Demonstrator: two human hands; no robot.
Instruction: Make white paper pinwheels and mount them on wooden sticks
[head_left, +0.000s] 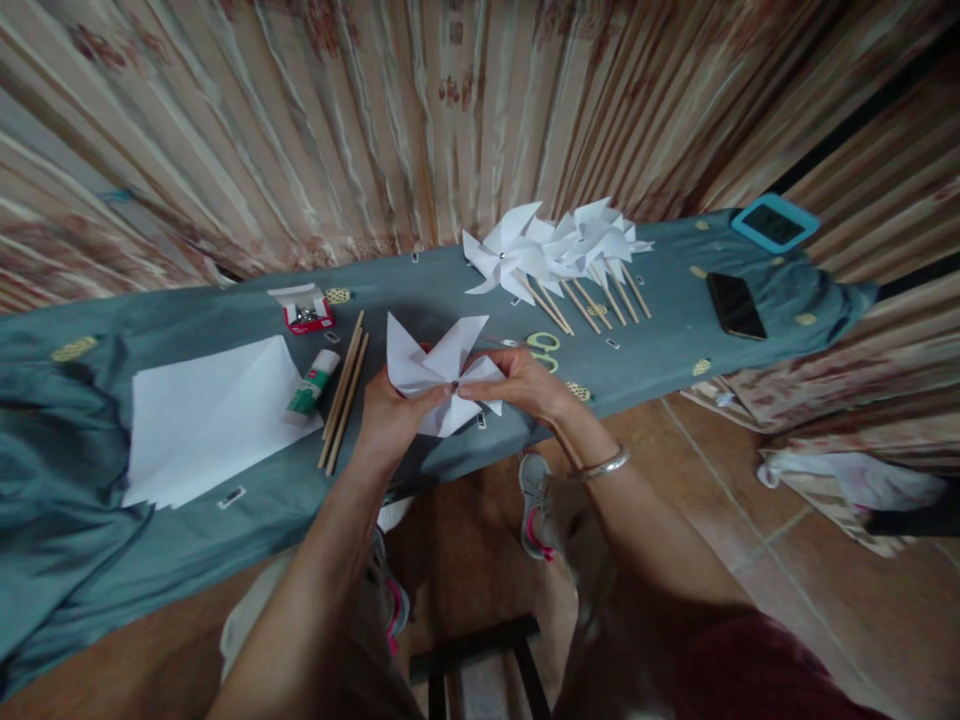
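Note:
A white paper pinwheel [427, 372] is held between both hands above the cloth-covered table. My left hand [391, 408] grips its lower left side, thumb pressed near the centre. From the right, my right hand [525, 380] pinches it, with its thumb close to the metal pin [455, 386] at the middle. The fingers behind the paper are mostly hidden, and I cannot tell whether a stick is attached. Just left of the hands lie several wooden sticks [345, 395] and a green and white glue stick [311, 386]. Scissors with light green handles [543, 350] rest beyond my right hand.
White paper sheets [210, 420] lie on the left of the blue-green tablecloth [420, 285]. A small red box [309, 318] of metal pins stands open behind them. Several pinwheels on sticks [517, 250] lie at the back, with a phone [736, 305] and a blue-framed device [775, 222] at right.

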